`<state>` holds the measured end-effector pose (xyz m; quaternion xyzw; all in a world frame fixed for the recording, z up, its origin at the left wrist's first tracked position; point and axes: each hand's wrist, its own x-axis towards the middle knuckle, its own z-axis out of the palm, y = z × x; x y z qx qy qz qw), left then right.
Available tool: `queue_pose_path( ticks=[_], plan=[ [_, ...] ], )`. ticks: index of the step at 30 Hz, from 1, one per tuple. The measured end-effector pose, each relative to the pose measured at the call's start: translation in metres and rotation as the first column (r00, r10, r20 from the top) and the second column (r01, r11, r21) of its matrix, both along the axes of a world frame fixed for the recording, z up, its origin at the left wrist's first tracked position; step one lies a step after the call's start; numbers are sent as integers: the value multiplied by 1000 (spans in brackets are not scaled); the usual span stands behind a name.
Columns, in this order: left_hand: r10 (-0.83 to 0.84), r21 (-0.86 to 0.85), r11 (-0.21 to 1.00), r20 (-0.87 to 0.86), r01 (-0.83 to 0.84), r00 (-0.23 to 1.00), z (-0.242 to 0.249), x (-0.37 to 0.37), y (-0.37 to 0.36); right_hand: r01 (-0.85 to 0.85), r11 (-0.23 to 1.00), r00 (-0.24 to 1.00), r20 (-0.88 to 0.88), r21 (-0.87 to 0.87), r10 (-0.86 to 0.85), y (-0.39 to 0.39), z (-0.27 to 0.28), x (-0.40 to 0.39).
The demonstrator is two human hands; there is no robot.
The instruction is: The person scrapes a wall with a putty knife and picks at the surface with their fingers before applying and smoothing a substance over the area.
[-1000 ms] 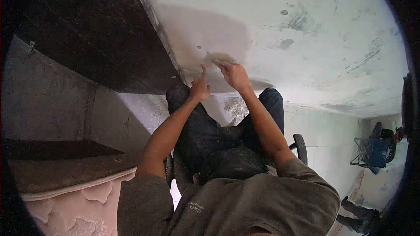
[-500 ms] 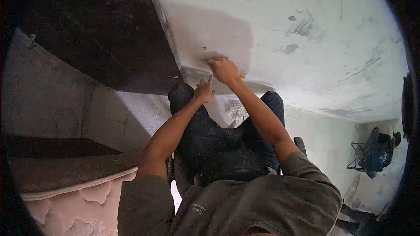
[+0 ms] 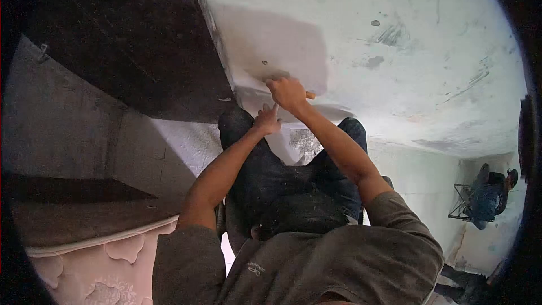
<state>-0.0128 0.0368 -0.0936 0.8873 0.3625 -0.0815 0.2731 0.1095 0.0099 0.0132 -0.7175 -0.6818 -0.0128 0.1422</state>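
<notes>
My right hand (image 3: 288, 93) is closed around a tool with a yellow-orange handle (image 3: 310, 95). Only the handle's end sticks out past the heel of the hand; the working end is hidden, so its kind cannot be made out. The hand is up against the pale wall (image 3: 361, 0), beside a darker pinkish area (image 3: 282, 34). Just below it, my left hand (image 3: 267, 121) has its fingers stretched out toward the wall, close to the right hand, with nothing seen in it.
A dark panel (image 3: 130, 34) runs along the left, meeting the wall at a rough edge. At lower left lies a pink quilted mattress (image 3: 113, 260). Far right, a person (image 3: 491, 197) sits on a folding chair. My knees (image 3: 353, 130) are near the wall.
My left hand has shifted slightly to the right and down. The right hand has moved a little left and down, still gripping the handle, more of which shows.
</notes>
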Motion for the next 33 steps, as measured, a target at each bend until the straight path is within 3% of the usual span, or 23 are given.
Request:
queue_pose_path(
  ticks=[3, 5, 8, 10, 11, 13, 14, 18, 20, 22, 24, 30, 33],
  plan=[
    [-73, 106, 992, 97, 63, 993, -5, -1, -1, -7, 998, 1000, 0, 62, 7, -1, 17, -5],
    [-41, 40, 998, 70, 38, 997, 3, -1, -5, 28, 998, 999, -32, 54, -27, -4, 17, -9],
    [-38, 18, 999, 58, 37, 998, -11, 2, -4, 12, 996, 1000, 17, -85, -10, 2, 10, -8],
    [-44, 49, 998, 79, 40, 996, -27, 3, 3, 21, 997, 1000, -18, 70, -19, 0, 12, -10],
    [-66, 72, 996, 90, 60, 994, -33, 4, 5, 15, 998, 1000, -16, 69, -14, 3, 13, -9],
    [-87, 83, 993, 96, 79, 992, -24, 1, -2, 55, 993, 997, -42, -103, -59, 4, 12, -7],
    [-71, 24, 997, 99, 69, 992, -19, -1, -3, 58, 993, 997, -45, -106, -63, 2, 10, -9],
    [-20, -35, 999, 67, 23, 998, 2, 1, -7, 24, 1000, 999, 28, 3, -24, 0, 15, -11],
    [-60, 24, 998, 113, 57, 992, -29, 3, 2, 21, 1000, 999, 30, -1, -21, 1, 15, -11],
    [-111, 84, 992, 150, 99, 982, -25, 1, -2, 28, 981, 996, 88, -193, -11, 4, 11, -9],
    [-60, -78, 995, 11, 61, 998, -2, 3, -5, 12, 991, 997, 75, -137, -1, -2, 19, -9],
    [-98, 51, 995, 137, 91, 986, -28, 0, -5, -2, 997, 997, 72, -78, 8, -2, 15, -10],
    [-154, 25, 988, 147, 152, 977, -24, 1, -3, -4, 1000, 998, 62, -10, 4, 3, 12, -9]
  ],
)
